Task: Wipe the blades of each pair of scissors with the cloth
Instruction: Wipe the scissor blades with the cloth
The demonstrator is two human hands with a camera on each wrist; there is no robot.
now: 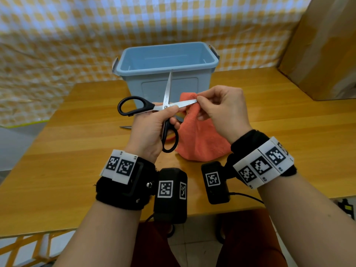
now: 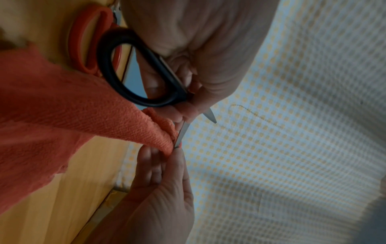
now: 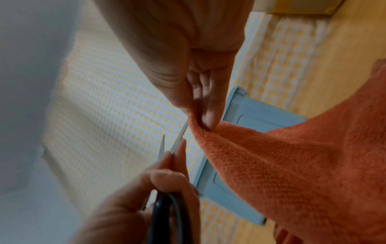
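Above the wooden counter (image 1: 81, 151), the left hand (image 1: 152, 130) grips the black-handled scissors (image 1: 165, 106) near the pivot, fingers curled round one handle loop, blades spread wide: one points up toward the blue plastic bin (image 1: 165, 60), the other runs right. The right hand (image 1: 221, 108) pinches the orange cloth (image 1: 202, 143) round that blade's tip, thumb and forefinger pressed together; the cloth's lower part drapes onto the counter. A small mark near the pivot is too fine to read. Wrist bands carry black-and-white square code tags, with no legible words. Two pairs of scissors show: the held one and an orange-handled pair (image 2: 87, 41) lying on the counter under the left hand. One cloth, one bin. Yellow-and-white checked fabric (image 1: 77, 35) hangs behind; a cardboard box (image 1: 323, 51) stands at right.
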